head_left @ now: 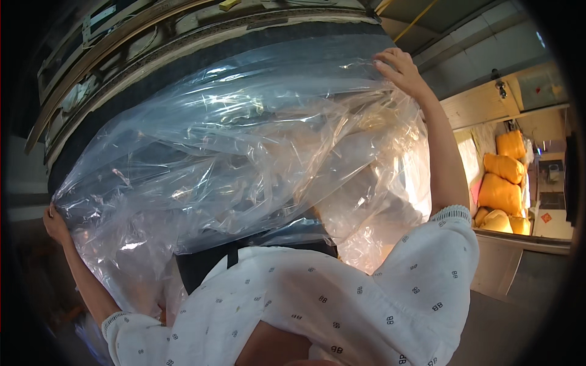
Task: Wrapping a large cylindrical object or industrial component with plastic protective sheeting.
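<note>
A large sheet of clear plastic film (232, 146) stretches between my two hands, wrinkled and shiny, and hangs down in front of my body. At the far left, my left hand (56, 224) pinches one corner of it, arm spread wide. My right hand (400, 72) is raised at the upper right and has its fingers closed on the film's upper edge. Behind the upper part of the film lies a dark surface (101, 125), seen through the plastic. Toward my waist the lower film bunches into loose folds.
Beyond the dark surface runs a long frame of rails (140, 61), with a small yellow block (229, 5) on it. To the right, a window opening (525, 241) shows stacked orange sacks (502, 189). A pale wooden panel (479, 111) is beside my right arm.
</note>
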Available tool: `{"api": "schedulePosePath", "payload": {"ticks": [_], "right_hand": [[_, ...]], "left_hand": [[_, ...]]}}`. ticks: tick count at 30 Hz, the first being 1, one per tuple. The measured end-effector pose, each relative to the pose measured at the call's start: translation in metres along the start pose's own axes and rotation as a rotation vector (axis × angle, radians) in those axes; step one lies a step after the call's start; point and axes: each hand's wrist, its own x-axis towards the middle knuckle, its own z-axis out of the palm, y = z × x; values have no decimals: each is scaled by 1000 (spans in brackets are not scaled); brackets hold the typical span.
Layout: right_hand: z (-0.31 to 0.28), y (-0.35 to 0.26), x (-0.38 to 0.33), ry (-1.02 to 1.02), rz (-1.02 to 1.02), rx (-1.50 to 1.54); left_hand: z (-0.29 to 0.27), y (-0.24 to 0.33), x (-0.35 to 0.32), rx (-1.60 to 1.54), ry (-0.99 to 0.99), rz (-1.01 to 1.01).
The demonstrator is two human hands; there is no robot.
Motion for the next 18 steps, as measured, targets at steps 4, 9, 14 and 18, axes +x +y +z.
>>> {"api": "schedulePosePath", "payload": {"ticks": [4, 9, 14, 18], "right_hand": [[-11, -1, 22, -506, 257, 747], [0, -12, 44, -202, 437, 1182], [57, -19, 64, 89, 278, 563], [65, -13, 73, 98, 272, 383]], "left_hand": [[-1, -5, -4, -2, -11, -13], [-7, -9, -4, -17, 20, 33], [-53, 17, -13, -541, -14, -234], [-134, -17, -37, -913, -210, -468]]}}
